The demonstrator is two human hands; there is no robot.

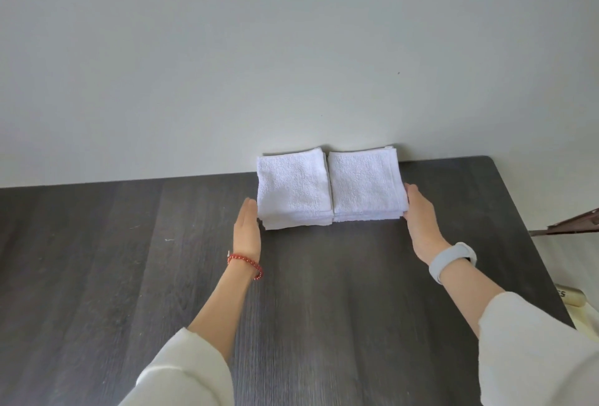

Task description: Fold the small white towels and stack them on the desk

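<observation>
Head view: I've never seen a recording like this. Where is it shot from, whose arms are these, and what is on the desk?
There is no machine here. The single picture comes from a camera worn on a person's head, looking forward and down, so the two arms reaching in from the bottom are that person's own. The left hand, with a red bead bracelet on its wrist, and the right hand, with a pale wristband, are flat and open. Each presses against the outer side of a stack; nothing is gripped. On the dark wooden desk, against the wall, two stacks of folded white towels sit side by side: the left stack and the right stack.
</observation>
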